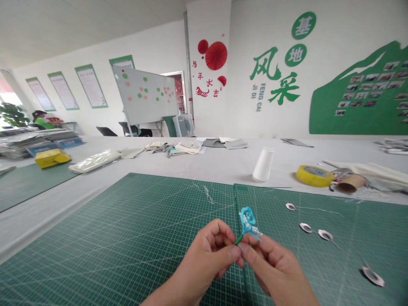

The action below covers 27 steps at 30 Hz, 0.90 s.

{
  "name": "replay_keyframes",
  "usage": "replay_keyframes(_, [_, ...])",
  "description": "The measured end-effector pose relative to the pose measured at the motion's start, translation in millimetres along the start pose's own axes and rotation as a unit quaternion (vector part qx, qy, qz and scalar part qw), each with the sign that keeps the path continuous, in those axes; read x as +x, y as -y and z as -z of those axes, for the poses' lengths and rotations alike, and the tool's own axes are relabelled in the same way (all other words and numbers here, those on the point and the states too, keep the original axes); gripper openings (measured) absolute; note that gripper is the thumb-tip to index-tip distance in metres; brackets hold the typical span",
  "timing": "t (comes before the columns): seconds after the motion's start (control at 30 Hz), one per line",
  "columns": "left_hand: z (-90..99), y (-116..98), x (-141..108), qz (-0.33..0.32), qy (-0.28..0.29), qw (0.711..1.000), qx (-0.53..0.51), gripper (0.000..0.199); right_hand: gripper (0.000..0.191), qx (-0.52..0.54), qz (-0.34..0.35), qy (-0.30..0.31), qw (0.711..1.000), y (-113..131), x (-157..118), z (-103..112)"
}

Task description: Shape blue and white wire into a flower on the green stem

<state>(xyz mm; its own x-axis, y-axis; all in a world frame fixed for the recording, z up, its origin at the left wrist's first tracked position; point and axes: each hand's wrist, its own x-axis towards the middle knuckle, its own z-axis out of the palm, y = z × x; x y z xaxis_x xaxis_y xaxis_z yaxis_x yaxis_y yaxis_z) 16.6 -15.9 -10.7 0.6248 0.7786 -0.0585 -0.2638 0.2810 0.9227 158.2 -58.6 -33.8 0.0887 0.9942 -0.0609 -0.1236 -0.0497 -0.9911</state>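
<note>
Above the seam between two green cutting mats [134, 221], my hands hold a small blue craft flower [247, 217]. It has a curled blue top, sparkly clear bits beneath and a green stem [238, 239]. My left hand [207, 259] pinches the stem between thumb and fingers. Close against it, my right hand [274, 263] is closed at the flower's base, thumb near the stem and a fingertip behind the blue strands. The stem's lower end is hidden by the fingers. Several pale oval rings with threads, one a white ring [325, 235], lie to the right.
A white thread cone [263, 164] stands behind the mats. Farther right are a yellow tape roll [314, 176] and a cardboard tube [351, 183]. Fabric scraps [188, 146], a plastic-wrapped packet [95, 161] and a yellow packet [52, 157] lie farther back. A person [43, 120] sits far left.
</note>
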Motion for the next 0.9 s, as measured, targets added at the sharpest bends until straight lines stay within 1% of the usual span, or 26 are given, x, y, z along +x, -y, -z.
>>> replay_keyframes(0.1, [0.8,-1.1,-0.5,0.005,-0.005,1.000,-0.008,0.023,0.028,0.037,0.003,-0.009,0.999,3.2,-0.8,-2.9])
replay_keyframes(0.23, [1.5,-0.9,-0.2,0.003,-0.012,1.000,-0.008,0.020,0.027,0.063,0.001,-0.015,0.998,5.6,-2.0,-4.0])
replay_keyframes(0.4, [1.4,-1.3,-0.1,0.016,-0.020,1.000,0.007,0.020,0.029,0.054,-0.004,-0.013,0.998,6.5,-4.2,-4.4])
replay_keyframes(0.73, [4.8,-2.1,-1.4,-0.009,-0.033,0.999,0.026,0.017,0.032,0.050,-0.020,-0.007,0.999,4.0,-2.5,-4.2])
replay_keyframes(0.9, [5.1,-3.6,-1.8,-0.011,-0.049,0.999,0.018,0.021,0.034,0.026,-0.016,-0.008,0.999,6.0,-4.5,-5.0])
